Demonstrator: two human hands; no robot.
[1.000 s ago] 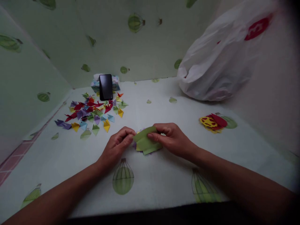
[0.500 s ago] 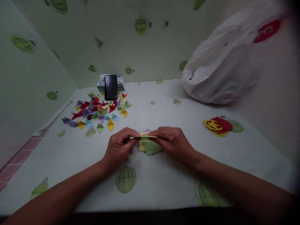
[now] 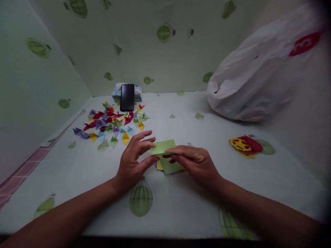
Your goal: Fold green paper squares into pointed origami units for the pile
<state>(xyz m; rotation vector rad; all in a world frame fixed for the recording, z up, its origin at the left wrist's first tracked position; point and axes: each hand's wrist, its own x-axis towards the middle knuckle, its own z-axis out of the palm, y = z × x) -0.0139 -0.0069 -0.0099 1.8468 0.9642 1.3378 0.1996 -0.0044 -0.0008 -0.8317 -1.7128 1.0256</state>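
A light green sheet of origami paper (image 3: 162, 146), creased across, is held above a small stack of coloured paper. My right hand (image 3: 198, 162) pinches its lower right edge between thumb and fingers. On the left side, my left hand (image 3: 136, 158) has its fingers spread, with the thumb and fingertips at the paper's left edge; whether they touch it is unclear. Beneath lies the paper stack (image 3: 172, 167), green on top with yellow and purple corners showing, partly hidden by my hands.
Many small folded paper pieces (image 3: 113, 125) lie at the left rear. A black phone (image 3: 127, 97) leans on a tissue box (image 3: 138, 93) behind them. Yellow and red cut-outs (image 3: 245, 145) are on the right, before a white plastic bag (image 3: 248, 82).
My left fingers have come off the paper and spread apart. The green paper has tilted so its face shows, with my right hand still gripping it. The view has shifted slightly.
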